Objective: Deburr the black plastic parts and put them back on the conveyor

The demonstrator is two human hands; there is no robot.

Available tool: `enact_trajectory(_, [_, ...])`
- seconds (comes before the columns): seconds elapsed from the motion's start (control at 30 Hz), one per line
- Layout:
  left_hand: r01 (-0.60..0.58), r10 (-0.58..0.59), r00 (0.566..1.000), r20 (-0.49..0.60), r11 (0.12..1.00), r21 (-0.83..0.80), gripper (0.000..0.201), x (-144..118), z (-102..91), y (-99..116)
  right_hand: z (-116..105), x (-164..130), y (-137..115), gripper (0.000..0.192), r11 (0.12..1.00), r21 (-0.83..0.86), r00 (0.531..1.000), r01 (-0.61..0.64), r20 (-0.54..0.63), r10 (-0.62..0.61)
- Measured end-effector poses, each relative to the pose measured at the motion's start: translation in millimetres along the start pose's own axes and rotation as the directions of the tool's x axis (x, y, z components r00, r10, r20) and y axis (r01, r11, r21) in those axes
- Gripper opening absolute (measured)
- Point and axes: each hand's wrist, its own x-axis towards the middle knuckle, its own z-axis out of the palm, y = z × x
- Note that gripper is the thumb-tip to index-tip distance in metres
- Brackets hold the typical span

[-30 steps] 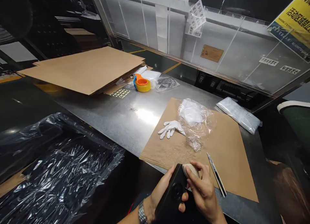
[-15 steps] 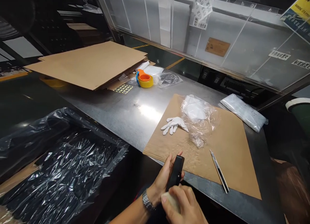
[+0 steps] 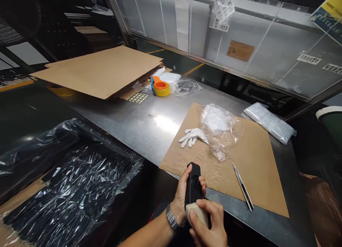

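Worktable Layout

Beyond my left hand, a cardboard sheet lies on the table. On it: glove at left, plastic bag beside it, knife nearer me. Far left: cardboard stack, tape dispenser to its right.

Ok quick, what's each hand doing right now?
Left hand: closed around a black part.
Right hand: closed, holding a pale block.
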Motion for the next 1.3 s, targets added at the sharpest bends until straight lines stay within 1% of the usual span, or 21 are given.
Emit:
enact_trajectory(0.03, [0.017,-0.017,1.0,-0.017,1.0,0.015,0.051,0,-0.4,1,0,-2,3,0.045,0.999,-0.036,1.0,0.023,-0.012,-0.023])
enact_trajectory(0.1, [0.004,-0.002,0.999,-0.035,0.999,0.041,0.056,-1,-1.3,3,-2,-5,13,0.046,0.987,-0.093,0.99,0.134,-0.02,-0.137])
enact_trajectory(0.17, [-0.093,0.097,0.994,-0.053,0.994,0.06,0.054,-4,-1.0,7,-7,-5,28,0.044,0.957,-0.13,0.965,0.259,-0.009,-0.263])
enact_trajectory(0.2, [-0.161,0.164,0.984,-0.063,0.985,0.062,0.05,-6,-0.3,8,-9,-5,37,0.044,0.949,-0.146,0.959,0.279,0.0,-0.283])
enact_trajectory(0.23, [-0.235,0.24,0.968,-0.068,0.969,0.074,0.042,-8,0.8,10,-11,-3,47,0.046,0.954,-0.162,0.967,0.253,0.0,-0.257])
enact_trajectory(0.3, [-0.396,0.406,0.913,-0.03,0.903,0.167,0.019,-13,3.2,10,-12,2,68,0.049,0.975,-0.189,0.992,0.116,-0.029,-0.123])
enact_trajectory(0.33, [-0.465,0.475,0.88,0.019,0.852,0.241,0.017,-16,4.0,9,-11,6,79,0.05,0.98,-0.196,0.998,0.044,-0.044,-0.054])
enact_trajectory(0.37, [-0.509,0.515,0.854,0.073,0.798,0.323,0.025,-18,4.2,8,-10,11,90,0.048,0.98,-0.201,0.998,-0.014,-0.059,0.002])
enact_trajectory(0.4, [-0.525,0.529,0.841,0.112,0.749,0.403,0.03,-21,3.7,7,-8,17,101,0.046,0.977,-0.206,0.996,-0.058,-0.072,0.044])
enact_trajectory(0.43, [-0.512,0.522,0.844,0.121,0.72,0.469,0.03,-23,2.4,5,-6,23,110,0.043,0.973,-0.214,0.994,-0.089,-0.08,0.074])
enact_trajectory(0.53, [-0.387,0.465,0.885,-0.01,0.749,0.538,0.017,-30,-3.4,2,-4,39,126,0.035,0.96,-0.227,0.985,-0.163,-0.091,0.146])
enact_trajectory(0.6, [-0.325,0.421,0.905,-0.052,0.765,0.556,0.017,-35,-6.3,2,-7,48,119,0.032,0.957,-0.209,0.979,-0.2,-0.09,0.185])
enact_trajectory(0.63, [-0.297,0.389,0.921,-0.039,0.761,0.576,0.018,-37,-6.7,2,-9,52,110,0.03,0.957,-0.198,0.977,-0.21,-0.082,0.197])
enact_trajectory(0.7, [-0.257,0.308,0.951,0.034,0.725,0.639,0.021,-43,-5.6,1,-18,59,84,0.026,0.968,-0.105,0.974,-0.226,-0.042,0.223])
enact_trajectory(0.73, [-0.247,0.262,0.962,0.08,0.701,0.669,0.023,-45,-4.2,1,-24,63,70,0.024,0.973,-0.025,0.973,-0.231,-0.008,0.231])
enact_trajectory(0.77, [-0.242,0.22,0.968,0.123,0.681,0.691,0.026,-47,-2.5,0,-29,68,56,0.021,0.963,0.112,0.969,-0.246,0.034,0.244])
enact_trajectory(0.87, [-0.232,0.119,0.972,0.203,0.63,0.741,0.035,-53,2.7,-4,-43,81,28,0.014,0.87,0.407,0.956,-0.28,0.197,0.215])
enact_trajectory(0.93, [-0.204,0.077,0.977,0.199,0.605,0.77,0.039,-55,5.1,-5,-49,86,22,0.013,0.821,0.472,0.937,-0.321,0.286,0.202])
enact_trajectory(1.03, [-0.148,0.03,0.987,0.16,0.573,0.806,0.042,-58,6.7,-7,-54,87,24,0.014,0.792,0.478,0.907,-0.379,0.36,0.217])
enact_trajectory(1.17, [-0.109,0.002,0.992,0.129,0.534,0.838,0.041,-61,7.5,-8,-59,85,29,0.015,0.789,0.489,0.897,-0.371,0.408,0.169])
enact_trajectory(1.3, [-0.115,0.003,0.991,0.132,0.508,0.853,0.041,-61,7.0,-9,-61,86,30,0.014,0.773,0.511,0.892,-0.376,0.424,0.154])
